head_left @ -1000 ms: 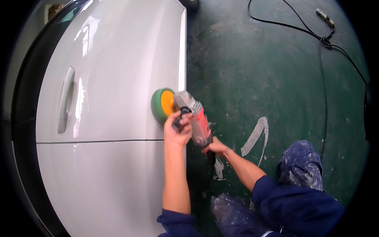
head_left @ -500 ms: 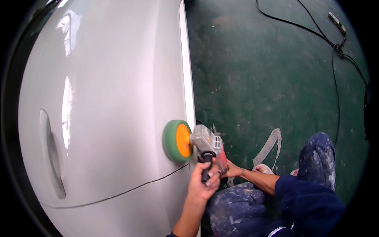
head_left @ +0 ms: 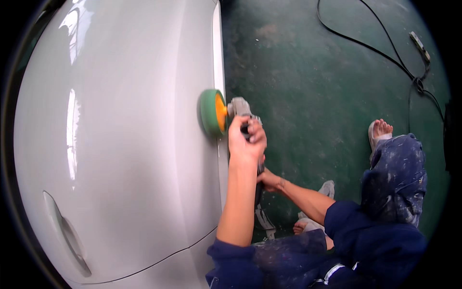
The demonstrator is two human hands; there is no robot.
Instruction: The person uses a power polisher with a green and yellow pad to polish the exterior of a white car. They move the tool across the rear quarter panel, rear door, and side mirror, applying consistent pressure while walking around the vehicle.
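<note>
A car polisher point(head_left: 239, 106) with a grey head lies sideways, its green foam pad point(head_left: 210, 113) on an orange backing against the lower edge of the silver-white car door point(head_left: 130, 144). The pad looks smeared by motion. My left hand point(head_left: 247, 138) is wrapped round the polisher's black side handle, just behind the head. Farther back, my right hand point(head_left: 270, 180) grips the rear of the polisher's body, partly hidden by my left forearm. Much of the polisher's body is covered by my left hand and arm.
A door handle point(head_left: 67, 236) stands out at the lower left. The white sill point(head_left: 218, 53) runs along the door's bottom. A black cable point(head_left: 365, 44) with a power strip point(head_left: 420, 46) lies on the green floor point(head_left: 298, 82). My feet in sandals point(head_left: 381, 129) are at the right.
Both hands have moved the polisher forward along the door's lower edge, away from the panel seam. My left arm is stretched farther out. The view has shifted, and my right foot now shows.
</note>
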